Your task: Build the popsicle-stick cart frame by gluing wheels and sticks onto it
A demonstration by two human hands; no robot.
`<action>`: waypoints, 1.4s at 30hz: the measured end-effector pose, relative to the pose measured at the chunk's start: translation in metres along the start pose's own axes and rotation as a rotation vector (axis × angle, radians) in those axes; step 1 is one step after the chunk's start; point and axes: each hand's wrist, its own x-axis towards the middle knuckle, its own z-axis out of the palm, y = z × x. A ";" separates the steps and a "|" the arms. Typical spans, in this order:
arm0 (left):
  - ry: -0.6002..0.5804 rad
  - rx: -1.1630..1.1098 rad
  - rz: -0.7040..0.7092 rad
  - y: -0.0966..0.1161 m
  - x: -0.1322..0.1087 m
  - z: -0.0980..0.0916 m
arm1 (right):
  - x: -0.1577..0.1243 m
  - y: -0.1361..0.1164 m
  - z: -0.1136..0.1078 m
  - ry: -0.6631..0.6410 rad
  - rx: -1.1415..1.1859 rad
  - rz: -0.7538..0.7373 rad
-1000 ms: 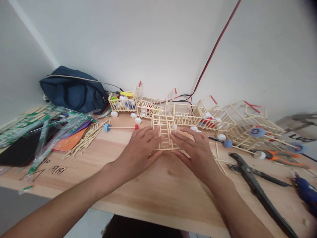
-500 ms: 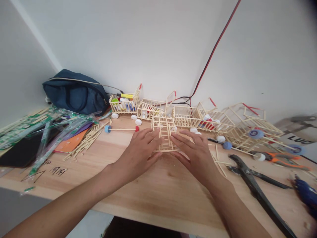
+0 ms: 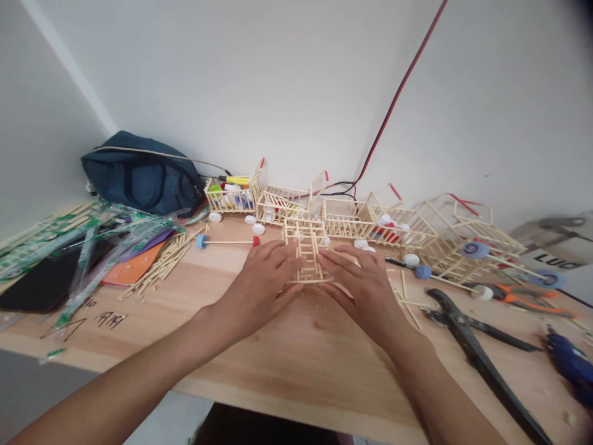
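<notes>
Between my hands on the wooden table sits a small frame of glued wooden sticks, with rungs across its middle. My left hand grips its left side, fingers on top and thumb at the near edge. On the opposite side my right hand holds it the same way; my fingers hide parts of both sides. Just left of my left hand lies a stick axle with a blue cap at one end and a red one at the other. Several stick-built carts with bottle-cap wheels, such as the cart with caps inside, stand behind.
Loose sticks, wrappers and a blue bag lie to the left. Large black pliers, orange-handled pliers and a blue tool are on the right. A red-black cable hangs along the wall.
My hands and the stick frame keep almost the same position. The view has shifted very slightly, and the things on the right appear a little further left.
</notes>
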 end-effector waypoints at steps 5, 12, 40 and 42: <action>-0.014 0.000 -0.004 0.001 0.000 -0.001 | 0.000 0.000 0.000 0.001 0.008 0.010; -0.011 -0.010 -0.032 0.001 -0.001 0.000 | 0.000 0.000 0.001 -0.004 0.015 0.013; -0.071 0.060 -0.014 -0.001 0.001 -0.006 | 0.000 0.005 -0.007 -0.091 0.051 -0.001; -0.069 0.057 -0.014 0.000 0.002 -0.006 | -0.001 0.004 -0.007 -0.088 0.047 -0.002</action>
